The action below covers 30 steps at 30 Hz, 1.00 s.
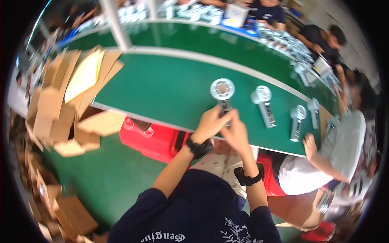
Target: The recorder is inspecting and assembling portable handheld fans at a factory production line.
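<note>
In front of me, over the near edge of the green worktable, I hold a handheld fan upright, its round pale head pointing away from me. My left hand is wrapped round the lower part of its dark grey handle. My right hand closes on the handle's bottom end, fingers against the left hand. Both hands hide the lower handle. To the right, a second handheld fan lies on the table. Two more lie farther right, a fan and another fan.
Folded cardboard and a yellow sheet are stacked at the table's left end. A red bin sits under the near edge. At right, a co-worker's hand rests by the table edge. A conveyor runs behind, with people beyond.
</note>
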Motion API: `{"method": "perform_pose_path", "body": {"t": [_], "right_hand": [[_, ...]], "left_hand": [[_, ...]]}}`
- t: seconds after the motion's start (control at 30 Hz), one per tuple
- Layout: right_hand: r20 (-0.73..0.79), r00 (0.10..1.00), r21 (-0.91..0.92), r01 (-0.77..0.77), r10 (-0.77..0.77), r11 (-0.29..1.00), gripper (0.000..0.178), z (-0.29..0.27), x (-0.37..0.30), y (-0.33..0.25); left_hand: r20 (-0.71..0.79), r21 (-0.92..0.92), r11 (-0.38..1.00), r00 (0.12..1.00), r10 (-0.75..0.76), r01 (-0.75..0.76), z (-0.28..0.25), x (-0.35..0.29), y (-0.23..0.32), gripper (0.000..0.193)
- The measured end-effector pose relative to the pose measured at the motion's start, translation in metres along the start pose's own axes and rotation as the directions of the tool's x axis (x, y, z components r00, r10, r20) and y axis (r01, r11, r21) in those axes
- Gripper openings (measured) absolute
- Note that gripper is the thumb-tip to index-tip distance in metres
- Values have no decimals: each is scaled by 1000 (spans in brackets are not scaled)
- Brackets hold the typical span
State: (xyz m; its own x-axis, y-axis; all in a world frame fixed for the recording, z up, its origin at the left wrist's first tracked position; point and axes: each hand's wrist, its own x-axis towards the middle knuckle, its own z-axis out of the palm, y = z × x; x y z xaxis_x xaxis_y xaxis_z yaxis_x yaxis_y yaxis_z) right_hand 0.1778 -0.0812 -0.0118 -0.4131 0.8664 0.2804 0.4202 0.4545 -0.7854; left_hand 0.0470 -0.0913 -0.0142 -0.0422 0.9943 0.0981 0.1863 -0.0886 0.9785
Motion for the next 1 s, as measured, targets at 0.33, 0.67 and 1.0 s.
{"method": "perform_pose_path", "body": {"t": [0.33,0.67,1.0], "right_hand": [[-136,967,23,-215,216,976,39,-134,-1,30],[-59,995,-396,-94,77,913,49,-83,74,80],[478,791,66,-466,382,882,50,-128,147,64]], "left_hand": [[132,-346,920,981,-144,182,-22,10,-8,35],[-120,-265,902,939,321,-342,-18,87,64,24],[-36,-298,937,983,180,-182,-22,151,4,28]]}}
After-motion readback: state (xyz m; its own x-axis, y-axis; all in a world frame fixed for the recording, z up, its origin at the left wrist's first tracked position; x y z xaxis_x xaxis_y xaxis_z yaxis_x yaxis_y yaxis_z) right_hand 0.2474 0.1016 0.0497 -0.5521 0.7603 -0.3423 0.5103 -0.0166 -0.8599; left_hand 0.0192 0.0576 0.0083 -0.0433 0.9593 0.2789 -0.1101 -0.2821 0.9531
